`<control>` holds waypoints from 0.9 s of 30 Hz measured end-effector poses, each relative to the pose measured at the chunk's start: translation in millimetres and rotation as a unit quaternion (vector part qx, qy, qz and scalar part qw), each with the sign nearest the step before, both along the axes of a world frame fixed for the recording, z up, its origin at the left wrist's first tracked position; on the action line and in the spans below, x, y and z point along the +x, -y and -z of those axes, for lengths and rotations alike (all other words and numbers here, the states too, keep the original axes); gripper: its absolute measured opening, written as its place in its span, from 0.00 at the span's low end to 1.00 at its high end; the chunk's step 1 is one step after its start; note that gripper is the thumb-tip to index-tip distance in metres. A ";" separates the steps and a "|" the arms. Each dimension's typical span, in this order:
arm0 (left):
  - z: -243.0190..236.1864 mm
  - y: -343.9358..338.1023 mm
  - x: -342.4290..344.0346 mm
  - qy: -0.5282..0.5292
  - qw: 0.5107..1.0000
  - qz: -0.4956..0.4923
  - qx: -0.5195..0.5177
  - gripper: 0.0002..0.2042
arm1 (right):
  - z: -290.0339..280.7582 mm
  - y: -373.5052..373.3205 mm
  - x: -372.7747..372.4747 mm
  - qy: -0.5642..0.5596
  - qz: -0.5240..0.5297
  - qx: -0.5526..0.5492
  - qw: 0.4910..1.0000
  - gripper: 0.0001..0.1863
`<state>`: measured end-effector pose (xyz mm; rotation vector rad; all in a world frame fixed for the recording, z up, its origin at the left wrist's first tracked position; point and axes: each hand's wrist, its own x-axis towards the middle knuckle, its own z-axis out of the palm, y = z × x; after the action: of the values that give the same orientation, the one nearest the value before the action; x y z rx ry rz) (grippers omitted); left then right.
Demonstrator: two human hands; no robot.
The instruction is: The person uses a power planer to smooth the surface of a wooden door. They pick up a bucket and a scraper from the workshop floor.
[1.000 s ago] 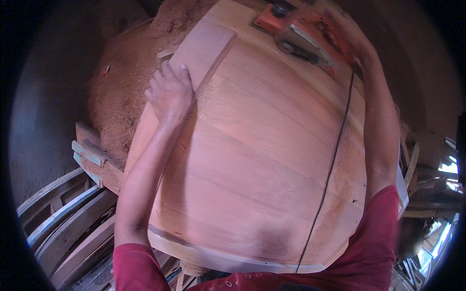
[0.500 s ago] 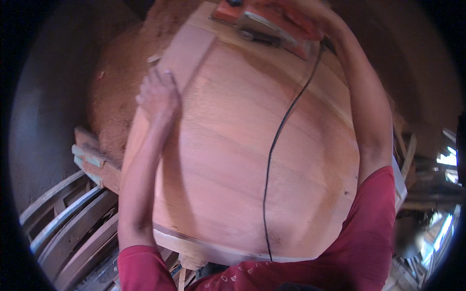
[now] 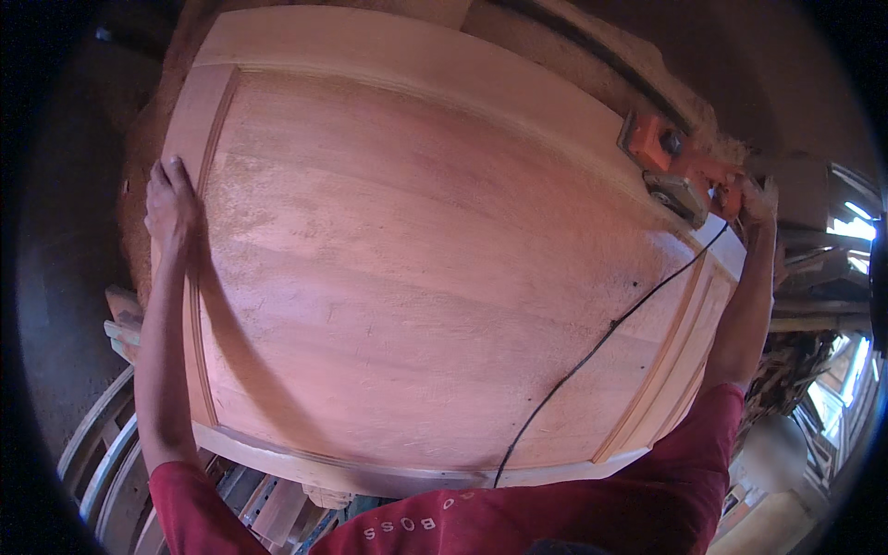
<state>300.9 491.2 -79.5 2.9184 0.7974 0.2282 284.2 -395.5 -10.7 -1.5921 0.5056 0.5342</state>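
Note:
A large pale wooden panel (image 3: pixel 416 259) with raised border strips fills the middle of the view. My left hand (image 3: pixel 174 202) grips its left border strip, fingers closed over it. My right hand (image 3: pixel 754 199) is shut on an orange power planer (image 3: pixel 689 162) at the upper right end of the panel's top rail. A black cord (image 3: pixel 564 377) runs from the planer across the panel to its lower edge.
Reddish sawdust (image 3: pixel 137 213) lies beyond the left edge. Curved wooden pieces (image 3: pixel 116 472) are stacked at lower left, and scrap boards (image 3: pixel 814 310) at right. A long board (image 3: pixel 592 51) lies beyond the top rail. A blurred person (image 3: pixel 772 453) is at lower right.
The view has swung, putting the panel and my left hand farther left. My right hand has moved the planer rightward and toward me, to the rail's right end.

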 end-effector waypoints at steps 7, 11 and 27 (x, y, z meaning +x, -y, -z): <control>2.3 -5.4 -4.4 -0.001 1.000 0.005 -0.008 0.34 | 3.5 -65.6 31.9 0.023 0.000 -0.067 0.997 0.18; 1.8 -2.6 -4.7 -0.006 1.000 0.011 0.005 0.33 | 10.8 -113.3 75.1 0.097 -0.081 -0.065 0.990 0.21; 5.8 -8.3 -8.9 -0.020 0.999 0.006 -0.031 0.32 | -5.5 -428.9 195.1 0.199 -0.225 -0.122 0.946 0.25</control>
<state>292.0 499.6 -85.3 2.8779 0.7773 0.1414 479.4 33.5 -5.3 -2.0085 -0.1107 0.4811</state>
